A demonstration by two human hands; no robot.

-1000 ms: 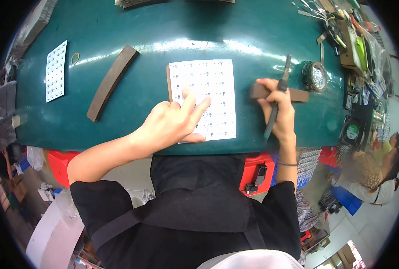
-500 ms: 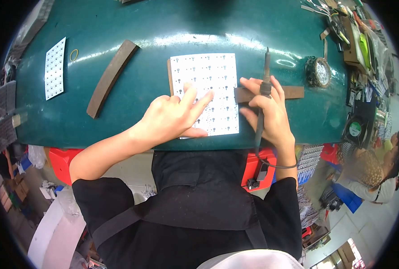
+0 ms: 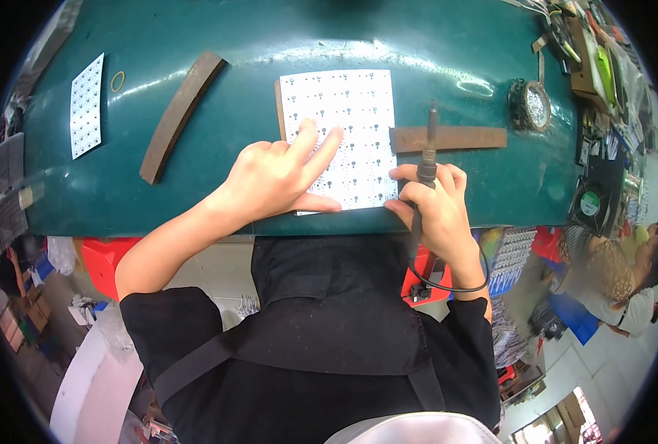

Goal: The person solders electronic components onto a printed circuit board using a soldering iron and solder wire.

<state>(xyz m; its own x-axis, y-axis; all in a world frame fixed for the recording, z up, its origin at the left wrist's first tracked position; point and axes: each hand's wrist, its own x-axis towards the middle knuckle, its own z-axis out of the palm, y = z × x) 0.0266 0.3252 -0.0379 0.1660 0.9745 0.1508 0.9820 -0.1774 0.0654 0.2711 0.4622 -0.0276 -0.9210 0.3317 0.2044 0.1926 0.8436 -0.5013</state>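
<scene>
OK, left hand [image 3: 270, 177] partly spread on the white circuit sheet [image 3: 366, 137], which lies on the counter's [image 3: 114, 200] near side over a brown backing [image 3: 279, 111]. Right hand [image 3: 440, 211] grips the soldering iron [image 3: 427, 170], fingertips at the sheet's right edge; contact likely, can't confirm. I'd press evenly, nudge gently, angle the tip clear of fingers.

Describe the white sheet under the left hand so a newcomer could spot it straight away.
On the green table, near its front edge, find the left hand. Beneath its fingers lies a white sheet with rows of dark marks. Unlike the similar sheet at far left, it has a hand on it and a brown strip showing along its left side.
</scene>
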